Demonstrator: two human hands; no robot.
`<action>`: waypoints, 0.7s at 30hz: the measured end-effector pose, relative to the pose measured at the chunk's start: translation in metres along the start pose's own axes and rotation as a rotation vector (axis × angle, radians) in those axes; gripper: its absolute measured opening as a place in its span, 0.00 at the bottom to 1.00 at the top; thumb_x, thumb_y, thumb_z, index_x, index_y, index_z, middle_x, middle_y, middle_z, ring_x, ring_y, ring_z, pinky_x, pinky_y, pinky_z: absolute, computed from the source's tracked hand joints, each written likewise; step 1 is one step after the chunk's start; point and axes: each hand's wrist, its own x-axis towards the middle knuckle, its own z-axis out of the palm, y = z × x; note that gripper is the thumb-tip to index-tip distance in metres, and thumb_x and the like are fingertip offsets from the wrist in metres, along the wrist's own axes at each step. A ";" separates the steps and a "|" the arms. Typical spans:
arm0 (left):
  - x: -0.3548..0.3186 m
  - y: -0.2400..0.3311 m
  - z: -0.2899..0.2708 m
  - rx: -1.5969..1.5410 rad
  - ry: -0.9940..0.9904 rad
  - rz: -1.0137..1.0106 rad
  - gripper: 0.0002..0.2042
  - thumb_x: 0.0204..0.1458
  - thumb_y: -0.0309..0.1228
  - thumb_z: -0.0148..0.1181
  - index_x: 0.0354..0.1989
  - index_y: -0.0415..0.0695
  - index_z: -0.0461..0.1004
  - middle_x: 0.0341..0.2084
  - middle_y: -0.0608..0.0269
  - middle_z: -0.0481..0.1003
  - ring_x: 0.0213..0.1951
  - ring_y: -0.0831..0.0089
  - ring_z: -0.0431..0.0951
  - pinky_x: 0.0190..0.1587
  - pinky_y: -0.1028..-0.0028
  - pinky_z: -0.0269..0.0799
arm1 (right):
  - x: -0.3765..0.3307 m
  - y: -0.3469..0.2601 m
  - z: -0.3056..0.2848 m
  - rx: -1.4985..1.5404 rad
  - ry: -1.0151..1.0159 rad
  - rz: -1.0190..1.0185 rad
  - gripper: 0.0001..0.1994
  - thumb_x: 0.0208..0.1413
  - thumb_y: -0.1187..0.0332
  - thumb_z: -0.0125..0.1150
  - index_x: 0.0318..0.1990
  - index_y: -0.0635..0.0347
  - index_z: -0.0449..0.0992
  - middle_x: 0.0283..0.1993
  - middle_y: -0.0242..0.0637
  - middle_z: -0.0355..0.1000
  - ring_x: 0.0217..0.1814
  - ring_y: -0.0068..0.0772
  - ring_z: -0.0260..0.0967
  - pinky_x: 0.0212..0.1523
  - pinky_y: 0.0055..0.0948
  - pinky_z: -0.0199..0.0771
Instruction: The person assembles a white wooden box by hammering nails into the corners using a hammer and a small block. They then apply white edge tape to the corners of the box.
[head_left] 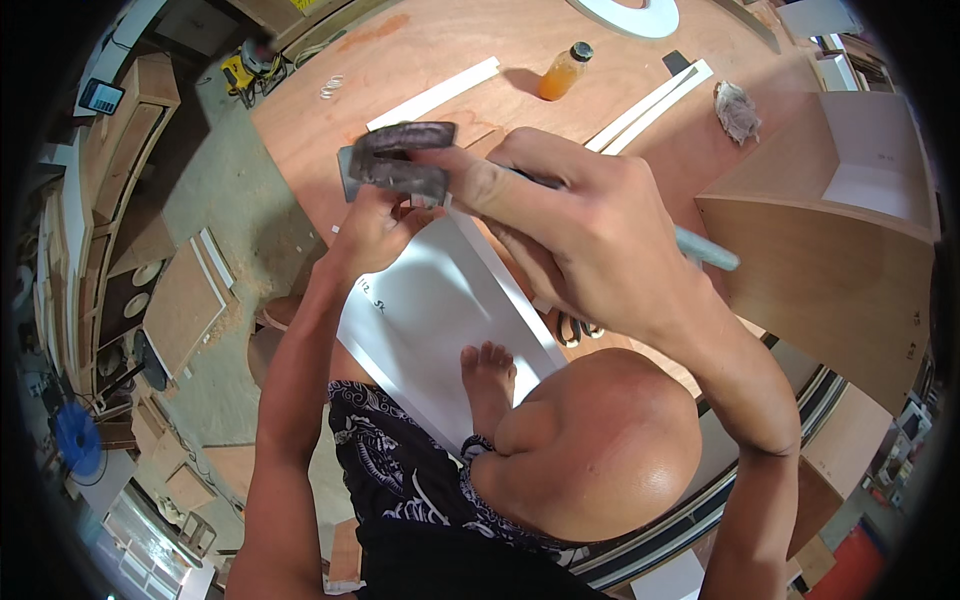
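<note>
Grey and worn, one sanding block (398, 160) sits pinched between both hands above a round plywood table (330, 110). Left hand (375, 230) grips it from below; right hand (580, 225) presses fingers on top while clasping a pale blue pen (706, 250). One white panel (440, 310) lies underneath, a bare foot (487, 385) resting on it. Beyond: one orange bottle (563, 72), several white strips (435, 93), one crumpled rag (737, 110).
</note>
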 end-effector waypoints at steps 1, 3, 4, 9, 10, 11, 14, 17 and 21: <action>-0.001 0.005 0.003 0.039 0.005 -0.016 0.15 0.61 0.18 0.67 0.55 0.42 0.76 0.42 0.65 0.78 0.47 0.74 0.79 0.53 0.67 0.80 | -0.002 0.000 -0.002 -0.026 -0.048 0.030 0.29 0.55 0.77 0.70 0.66 0.44 0.82 0.32 0.33 0.74 0.25 0.36 0.74 0.24 0.35 0.73; -0.002 0.016 0.007 0.123 0.014 -0.052 0.17 0.62 0.21 0.69 0.57 0.43 0.75 0.42 0.65 0.78 0.48 0.74 0.79 0.53 0.68 0.79 | -0.005 -0.001 -0.006 -0.069 -0.138 0.085 0.28 0.55 0.78 0.70 0.65 0.45 0.82 0.32 0.34 0.74 0.25 0.37 0.73 0.24 0.35 0.74; -0.003 0.003 -0.003 0.117 -0.034 -0.078 0.18 0.62 0.21 0.69 0.59 0.43 0.74 0.43 0.65 0.78 0.49 0.74 0.79 0.53 0.68 0.79 | -0.002 -0.002 -0.004 -0.073 -0.121 0.069 0.27 0.55 0.78 0.70 0.63 0.46 0.83 0.32 0.34 0.74 0.25 0.37 0.73 0.24 0.36 0.74; -0.005 0.000 -0.007 0.076 -0.067 -0.060 0.19 0.62 0.21 0.68 0.60 0.41 0.72 0.52 0.60 0.80 0.55 0.73 0.79 0.58 0.68 0.77 | 0.002 -0.001 0.002 0.035 0.044 0.009 0.22 0.54 0.80 0.72 0.58 0.55 0.85 0.31 0.37 0.74 0.25 0.38 0.71 0.26 0.37 0.73; -0.003 0.005 -0.006 0.035 -0.072 -0.060 0.19 0.62 0.20 0.68 0.61 0.41 0.72 0.54 0.60 0.80 0.56 0.73 0.79 0.59 0.68 0.77 | 0.003 0.001 0.002 0.071 0.086 0.002 0.21 0.54 0.80 0.72 0.57 0.57 0.86 0.31 0.38 0.74 0.25 0.38 0.70 0.27 0.36 0.73; -0.004 0.010 -0.001 -0.009 -0.047 -0.039 0.19 0.62 0.20 0.68 0.61 0.42 0.72 0.55 0.59 0.80 0.58 0.72 0.79 0.60 0.68 0.77 | 0.005 0.003 0.001 0.104 0.119 0.005 0.20 0.55 0.80 0.72 0.56 0.59 0.85 0.31 0.39 0.74 0.25 0.37 0.71 0.27 0.34 0.73; -0.009 0.021 0.002 -0.032 -0.050 0.044 0.19 0.62 0.18 0.66 0.61 0.43 0.72 0.56 0.59 0.80 0.62 0.70 0.78 0.63 0.68 0.76 | 0.002 0.011 -0.006 0.095 0.151 0.037 0.17 0.58 0.80 0.71 0.55 0.66 0.85 0.32 0.42 0.76 0.27 0.34 0.72 0.29 0.29 0.72; -0.013 0.023 -0.001 -0.033 -0.031 0.032 0.20 0.61 0.13 0.62 0.60 0.45 0.72 0.56 0.58 0.80 0.64 0.67 0.77 0.67 0.65 0.75 | -0.011 0.021 -0.001 0.099 0.223 0.140 0.13 0.62 0.78 0.69 0.54 0.69 0.84 0.32 0.44 0.77 0.28 0.32 0.73 0.30 0.28 0.72; -0.015 0.023 -0.003 -0.098 0.040 0.053 0.23 0.61 0.11 0.61 0.63 0.45 0.70 0.57 0.57 0.80 0.65 0.68 0.77 0.67 0.64 0.73 | -0.034 0.034 0.007 0.085 0.293 0.267 0.12 0.62 0.77 0.68 0.53 0.67 0.85 0.29 0.43 0.76 0.24 0.32 0.72 0.27 0.31 0.70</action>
